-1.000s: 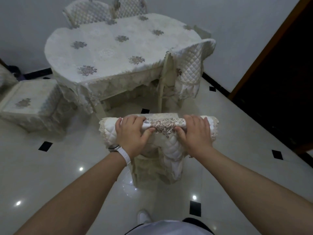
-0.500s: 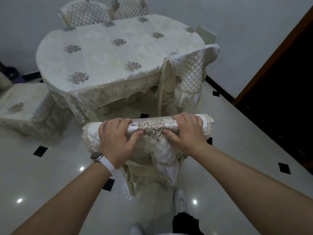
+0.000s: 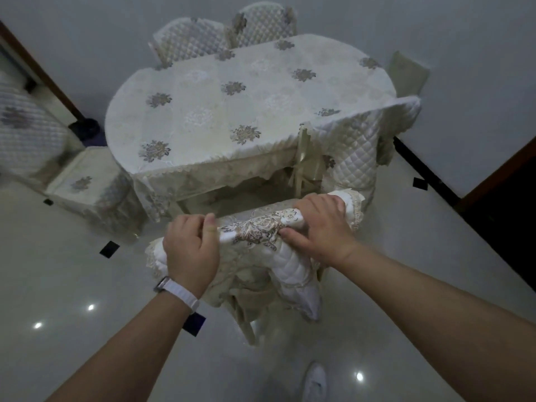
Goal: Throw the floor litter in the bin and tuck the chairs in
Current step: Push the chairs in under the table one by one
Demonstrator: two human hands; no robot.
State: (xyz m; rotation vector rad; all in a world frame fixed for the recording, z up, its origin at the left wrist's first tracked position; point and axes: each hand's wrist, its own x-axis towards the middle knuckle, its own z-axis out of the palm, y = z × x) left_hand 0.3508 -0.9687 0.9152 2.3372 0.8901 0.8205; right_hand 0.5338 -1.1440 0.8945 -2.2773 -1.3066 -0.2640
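A chair with a white quilted cover and a floral patch (image 3: 261, 230) stands right in front of me, its seat close to the near edge of the oval table (image 3: 232, 111). My left hand (image 3: 190, 248) grips the left end of the chair's top rail. My right hand (image 3: 319, 227) grips the right end of the same rail. The chair's seat is hidden under its back and cover. No litter or bin is clearly in view.
A second covered chair (image 3: 356, 149) stands at the table's right corner, and two more (image 3: 226, 39) sit at the far side. A covered stool (image 3: 87, 187) stands left of the table. A dark object (image 3: 87, 130) sits by the left wall. Dark doorway at right (image 3: 507, 204).
The chair has moved forward toward the table with both hands on its rail. I have stepped after it, and the table now looks closer.
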